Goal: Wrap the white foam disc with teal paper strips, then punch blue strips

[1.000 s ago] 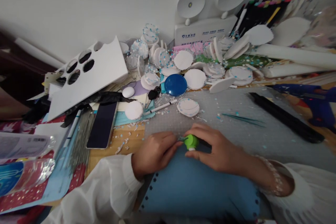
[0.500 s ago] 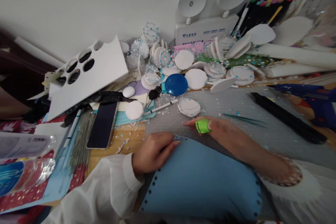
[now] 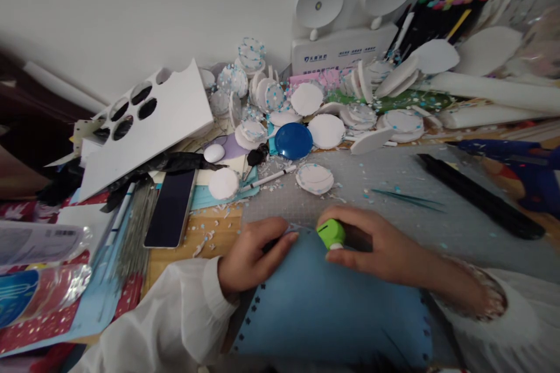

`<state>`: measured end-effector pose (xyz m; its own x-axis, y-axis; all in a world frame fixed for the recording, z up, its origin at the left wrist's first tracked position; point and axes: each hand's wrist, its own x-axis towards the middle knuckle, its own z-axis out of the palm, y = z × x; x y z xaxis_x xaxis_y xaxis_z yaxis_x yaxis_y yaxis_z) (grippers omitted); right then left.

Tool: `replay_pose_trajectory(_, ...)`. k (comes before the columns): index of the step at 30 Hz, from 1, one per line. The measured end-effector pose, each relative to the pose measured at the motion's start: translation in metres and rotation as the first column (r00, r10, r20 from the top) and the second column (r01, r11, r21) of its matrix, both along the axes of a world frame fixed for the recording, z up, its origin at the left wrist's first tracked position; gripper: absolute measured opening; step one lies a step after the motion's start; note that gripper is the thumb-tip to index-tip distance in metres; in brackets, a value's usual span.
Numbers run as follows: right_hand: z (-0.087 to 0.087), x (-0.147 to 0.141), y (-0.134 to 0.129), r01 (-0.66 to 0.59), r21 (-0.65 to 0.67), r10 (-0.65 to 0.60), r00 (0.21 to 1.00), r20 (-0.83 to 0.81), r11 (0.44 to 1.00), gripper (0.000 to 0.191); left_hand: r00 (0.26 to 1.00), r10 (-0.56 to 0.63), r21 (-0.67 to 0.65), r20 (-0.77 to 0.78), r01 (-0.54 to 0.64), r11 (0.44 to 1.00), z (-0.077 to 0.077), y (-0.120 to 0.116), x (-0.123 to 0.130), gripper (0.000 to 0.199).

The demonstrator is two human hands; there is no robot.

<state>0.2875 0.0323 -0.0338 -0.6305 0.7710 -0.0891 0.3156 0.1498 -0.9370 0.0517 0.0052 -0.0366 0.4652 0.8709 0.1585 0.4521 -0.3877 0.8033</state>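
Observation:
A blue sheet (image 3: pixel 332 303) lies at the front of the mat, with small dark flower-shaped holes along its left and right edges. My left hand (image 3: pixel 258 253) pinches the sheet's upper left corner between thumb and fingers. Gripped in my right hand (image 3: pixel 371 245) is a small green punch (image 3: pixel 331 234), which sits at the sheet's top edge, a little right of my left hand. The part of the edge under the punch is hidden.
Behind the hands, a white disc (image 3: pixel 315 179) and a blue lid (image 3: pixel 294 141) lie near many foam discs. Thin tweezers (image 3: pixel 409 198) and a black cutter (image 3: pixel 481 195) are at right. A phone (image 3: pixel 170 208) lies at left beside a bundle of wires (image 3: pixel 136 233).
My right hand has turned and come down with the green punch onto the sheet's top edge, its thumb now visible. My left hand stays at the corner. The sheet has shifted slightly.

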Motion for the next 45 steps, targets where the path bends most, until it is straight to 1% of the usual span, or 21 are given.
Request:
replay_pose_trajectory(3,0.001,-0.003,-0.003,0.014,0.05,-0.018,0.997,0.069,0.999,0.03,1.0,0.011,-0.067,0.013,-0.01,0.998,0.001,-0.001,0.0,0.037)
replay_pose_trajectory(5,0.003,-0.005,-0.003,0.009,0.066,-0.015,0.997,0.08,0.998,0.029,1.0,-0.012,-0.139,0.028,0.016,0.99,0.0,-0.001,0.0,0.036)
replay_pose_trajectory(7,0.005,-0.005,-0.003,0.006,0.114,-0.016,0.996,0.092,0.993,0.026,0.999,-0.033,-0.165,0.03,0.038,0.985,-0.001,-0.001,0.0,0.036)
replay_pose_trajectory(9,0.007,-0.004,-0.003,0.005,0.198,-0.027,0.994,0.11,0.98,0.024,0.999,-0.033,-0.132,0.008,0.033,0.991,-0.002,-0.002,0.0,0.037)
replay_pose_trajectory(12,0.005,-0.002,-0.004,-0.014,0.319,-0.033,0.989,0.143,0.948,0.022,0.999,-0.03,-0.038,-0.029,0.029,0.999,-0.002,-0.003,0.0,0.036)
replay_pose_trajectory(14,0.002,-0.001,-0.005,-0.03,0.375,-0.032,0.987,0.157,0.927,0.023,0.998,-0.043,0.029,-0.047,0.045,0.999,-0.002,-0.004,0.0,0.035)
replay_pose_trajectory(17,-0.003,-0.002,-0.007,-0.03,0.423,-0.038,0.988,0.152,0.906,0.027,0.993,-0.094,0.106,-0.066,0.101,0.989,-0.001,-0.005,-0.001,0.024)
replay_pose_trajectory(20,-0.004,-0.004,-0.007,-0.025,0.397,-0.031,0.99,0.135,0.917,0.026,0.991,-0.129,0.152,-0.039,0.133,0.979,0.001,-0.006,-0.001,0.017)
replay_pose_trajectory(25,0.0,-0.006,-0.008,-0.035,0.3,-0.002,0.992,0.123,0.953,0.028,0.992,-0.124,0.159,0.03,0.118,0.98,0.004,-0.007,0.0,0.015)
replay_pose_trajectory(30,0.001,-0.008,-0.01,-0.03,0.264,-0.013,0.987,0.159,0.964,0.036,0.992,-0.128,0.158,0.015,0.124,0.98,0.004,-0.006,0.001,0.016)
replay_pose_trajectory(32,0.001,-0.009,-0.011,-0.039,0.275,-0.005,0.987,0.16,0.961,0.031,0.989,-0.148,0.172,0.008,0.144,0.974,0.002,-0.006,0.002,0.017)
replay_pose_trajectory(34,0.001,-0.01,-0.012,-0.034,0.292,-0.009,0.989,0.144,0.956,0.02,0.988,-0.153,0.187,0.002,0.15,0.971,0.001,-0.006,0.002,0.017)
replay_pose_trajectory(37,0.001,-0.011,-0.013,-0.007,0.316,-0.028,0.994,0.106,0.949,0.011,0.991,-0.136,0.154,0.004,0.134,0.979,0.002,-0.006,0.002,0.018)
replay_pose_trajectory(40,0.0,-0.013,-0.014,-0.002,0.339,-0.031,0.995,0.09,0.941,0.009,0.997,-0.07,0.031,0.029,0.069,0.997,0.007,-0.005,0.002,0.015)
replay_pose_trajectory(41,0.0,-0.014,-0.014,-0.001,0.349,-0.032,0.995,0.09,0.937,0.009,0.998,-0.054,-0.019,0.038,0.055,0.998,0.009,-0.004,0.003,0.018)
replay_pose_trajectory(44,-0.001,-0.017,-0.015,-0.019,0.37,-0.02,0.995,0.1,0.929,0.01,0.996,-0.076,-0.126,0.035,0.08,0.989,0.012,-0.002,0.005,0.049)
replay_pose_trajectory(45,-0.001,-0.019,-0.016,-0.03,0.373,-0.009,0.995,0.103,0.927,0.009,0.996,-0.087,-0.134,0.015,0.088,0.987,0.013,-0.002,0.006,0.051)
